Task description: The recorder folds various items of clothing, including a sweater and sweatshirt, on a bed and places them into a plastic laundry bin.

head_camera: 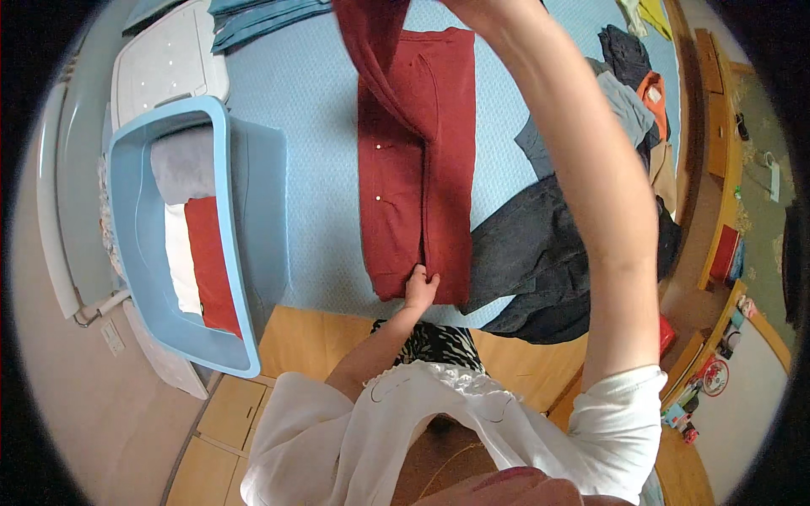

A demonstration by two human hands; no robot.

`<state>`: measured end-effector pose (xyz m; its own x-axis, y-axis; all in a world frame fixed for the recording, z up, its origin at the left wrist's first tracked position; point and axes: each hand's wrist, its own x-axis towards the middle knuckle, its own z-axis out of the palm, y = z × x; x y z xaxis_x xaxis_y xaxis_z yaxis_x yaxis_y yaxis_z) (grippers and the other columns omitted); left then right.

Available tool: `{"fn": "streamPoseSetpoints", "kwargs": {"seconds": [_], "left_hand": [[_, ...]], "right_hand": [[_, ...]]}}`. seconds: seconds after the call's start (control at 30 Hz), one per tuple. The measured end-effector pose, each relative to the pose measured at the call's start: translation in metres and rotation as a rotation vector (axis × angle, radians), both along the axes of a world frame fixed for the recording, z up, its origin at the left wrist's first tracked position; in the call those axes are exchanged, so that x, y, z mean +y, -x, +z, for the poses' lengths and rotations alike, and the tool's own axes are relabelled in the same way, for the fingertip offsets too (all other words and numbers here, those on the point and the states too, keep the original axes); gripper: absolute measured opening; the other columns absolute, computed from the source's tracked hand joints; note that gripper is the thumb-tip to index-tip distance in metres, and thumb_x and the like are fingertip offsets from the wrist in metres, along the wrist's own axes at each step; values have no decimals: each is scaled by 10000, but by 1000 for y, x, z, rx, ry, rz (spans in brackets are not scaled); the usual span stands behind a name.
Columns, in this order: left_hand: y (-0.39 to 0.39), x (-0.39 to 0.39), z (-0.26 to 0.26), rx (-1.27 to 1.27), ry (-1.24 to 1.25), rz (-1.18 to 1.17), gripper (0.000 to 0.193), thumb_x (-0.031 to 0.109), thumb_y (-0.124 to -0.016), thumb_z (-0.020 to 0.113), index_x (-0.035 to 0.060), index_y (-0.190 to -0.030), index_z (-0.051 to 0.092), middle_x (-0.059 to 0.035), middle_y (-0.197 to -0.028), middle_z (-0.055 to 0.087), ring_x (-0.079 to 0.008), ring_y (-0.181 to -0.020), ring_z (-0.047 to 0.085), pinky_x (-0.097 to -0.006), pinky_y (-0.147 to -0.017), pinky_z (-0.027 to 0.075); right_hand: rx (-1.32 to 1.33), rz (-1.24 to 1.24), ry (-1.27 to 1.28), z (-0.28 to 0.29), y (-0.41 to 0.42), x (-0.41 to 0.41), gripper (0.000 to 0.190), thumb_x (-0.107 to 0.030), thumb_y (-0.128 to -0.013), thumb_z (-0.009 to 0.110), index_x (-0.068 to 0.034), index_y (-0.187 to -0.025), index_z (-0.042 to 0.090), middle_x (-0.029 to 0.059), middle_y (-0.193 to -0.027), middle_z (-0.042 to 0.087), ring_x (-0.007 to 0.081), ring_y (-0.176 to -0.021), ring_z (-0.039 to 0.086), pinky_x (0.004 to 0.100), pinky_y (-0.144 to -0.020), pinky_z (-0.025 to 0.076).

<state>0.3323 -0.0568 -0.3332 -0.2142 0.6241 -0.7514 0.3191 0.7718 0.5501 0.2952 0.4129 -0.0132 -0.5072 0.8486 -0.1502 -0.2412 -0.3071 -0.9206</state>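
A dark red cardigan-like garment (449, 190) lies lengthwise before me on a light blue textured bed cover (319, 190). Two small pale buttons show on its left part. My left hand (421, 290) is at its near end, thumb and fingers closed on the edge of a fold. A strip of the same garment (373, 38) rises towards the top rim of the picture. There my right forearm reaches far forward; the right hand itself is beyond the picture's edge, so its grip is hidden.
At left a blue plastic tub (262, 190) lies on its side, holding folded red (212, 265), white (178, 265) and grey (183, 161) cloth. Behind it are a white lid (161, 63) and folded blue fabric (272, 22). Dark trousers (525, 234) and mixed clothes (623, 101) lie at right.
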Motion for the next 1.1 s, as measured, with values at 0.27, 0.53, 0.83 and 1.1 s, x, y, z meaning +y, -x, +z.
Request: {"fn": "streamPoseSetpoints", "kwargs": {"seconds": [0.27, 0.53, 0.83, 1.1], "left_hand": [[18, -5, -12, -91, 109, -17, 365, 332, -846, 608, 24, -1041, 613, -237, -927, 654, -407, -930, 620, -446, -818, 483], [120, 111, 16, 133, -473, 145, 45, 67, -851, 570, 25, -846, 585, -134, -815, 641, -292, -769, 637, -382, -706, 497], [142, 371, 45, 692, -1076, -705, 354, 17, -807, 547, 148, -1124, 635, -108, -1272, 538, -322, -1201, 472, -447, -1011, 373], [106, 468, 60, 816, -509, -1504, 166, 196, -740, 634, 93, -840, 717, -100, -926, 703, -251, -1005, 611, -432, -909, 388]], "right_hand": [[-98, -587, 472, -119, -118, -279, 227, -255, -909, 579, -105, -1073, 534, 44, -1118, 611, 173, -949, 601, 339, -839, 494], [-541, -430, 759, -322, -129, -424, 270, -183, -862, 689, -65, -1078, 577, -11, -872, 610, 105, -806, 584, 267, -634, 526], [-674, -356, 458, -360, -144, -416, 169, -189, -903, 628, -51, -823, 573, -31, -758, 530, 77, -711, 484, 260, -637, 448], [-758, -221, 254, -326, -145, -425, 175, -139, -907, 619, -41, -780, 549, -24, -674, 500, 69, -625, 487, 248, -567, 425]]}}
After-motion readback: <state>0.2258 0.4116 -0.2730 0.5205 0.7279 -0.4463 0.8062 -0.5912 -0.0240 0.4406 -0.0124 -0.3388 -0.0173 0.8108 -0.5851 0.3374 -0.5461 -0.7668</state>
